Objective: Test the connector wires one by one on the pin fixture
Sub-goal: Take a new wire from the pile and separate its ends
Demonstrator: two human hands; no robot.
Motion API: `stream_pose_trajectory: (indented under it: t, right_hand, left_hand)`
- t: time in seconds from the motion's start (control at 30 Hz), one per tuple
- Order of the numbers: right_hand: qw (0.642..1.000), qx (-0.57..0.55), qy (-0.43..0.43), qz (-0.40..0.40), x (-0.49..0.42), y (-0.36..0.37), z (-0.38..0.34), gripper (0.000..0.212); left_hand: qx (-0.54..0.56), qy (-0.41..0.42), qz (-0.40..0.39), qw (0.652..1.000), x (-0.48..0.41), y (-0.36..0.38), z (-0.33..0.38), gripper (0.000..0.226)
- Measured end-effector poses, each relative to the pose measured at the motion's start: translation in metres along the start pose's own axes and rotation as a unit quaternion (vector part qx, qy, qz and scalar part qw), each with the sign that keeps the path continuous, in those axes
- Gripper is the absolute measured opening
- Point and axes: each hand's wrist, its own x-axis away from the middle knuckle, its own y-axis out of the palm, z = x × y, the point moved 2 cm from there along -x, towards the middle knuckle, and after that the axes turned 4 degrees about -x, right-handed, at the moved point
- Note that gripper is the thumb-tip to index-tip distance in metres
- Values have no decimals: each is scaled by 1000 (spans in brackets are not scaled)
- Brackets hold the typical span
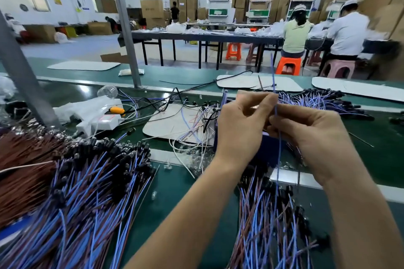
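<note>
Pinching one thin blue wire (273,72) between them, the left hand (240,129) and right hand (312,135) sit directly over the blue pin fixture (270,148), a box-shaped block mostly hidden behind them. The left fingers (265,98) close on the wire higher up. The right fingers (282,118) curl round it just below. The wire stands nearly upright above the fixture and trails down past its front edge. No bin or tray holds the stock, which lies loose on the green matte table (175,192). To the near left of the fixture spreads a thick bundle of blue and brown wires (87,192) tipped with small black connectors. Nearer than the fixture lies a second such bundle (273,225), and beyond it to the right a third (317,98). Far left of the fixture is a mass of reddish-brown wires (24,170). Just left of the fixture a tangle of thin white leads (190,140) crosses a flat pale pad with rounded corners (164,124). Further left lies a white power strip (105,120) draped in clear plastic film.
</note>
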Motion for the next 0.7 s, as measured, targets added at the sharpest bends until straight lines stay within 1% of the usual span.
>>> stream_pose_trajectory:
  t: [0.07, 0.13, 0.17, 0.27, 0.33, 0.43, 0.5, 0.6, 0.7]
  right_hand:
    - [1000, 12, 2, -24, 4, 0, -3, 23]
    - [998, 9, 37, -52, 6, -2, -4, 15]
    - [997, 12, 49, -53, 6, -4, -3, 11]
    - [998, 26, 63, -9, 1, -13, 3, 4]
    - [996, 40, 75, 8, -3, -15, 10, 7]
    - [995, 64, 80, 17, -8, -12, 23, 13]
    - [995, 60, 80, 25, -12, -12, 29, 17]
    - [992, 56, 115, 17, -16, -17, 37, 13]
    - [987, 72, 142, 19, -20, -26, 46, 14]
  left_hand:
    - [20, -4, -9, 1000, -4, -4, 3, 5]
    - [25, -23, -13, 999, -7, -10, 3, 10]
    - [32, -39, -14, 999, -8, -13, 0, 12]
    - [71, -130, -59, 987, -9, -11, -13, 18]
    - [62, -166, -97, 979, -10, -6, -21, 19]
    - [28, -190, -136, 972, -13, -3, -32, 15]
    - [25, -206, -158, 965, -15, -4, -39, 13]
    - [48, -244, -191, 950, -15, -7, -46, 13]
    - [26, -262, -219, 939, -13, -9, -50, 12]
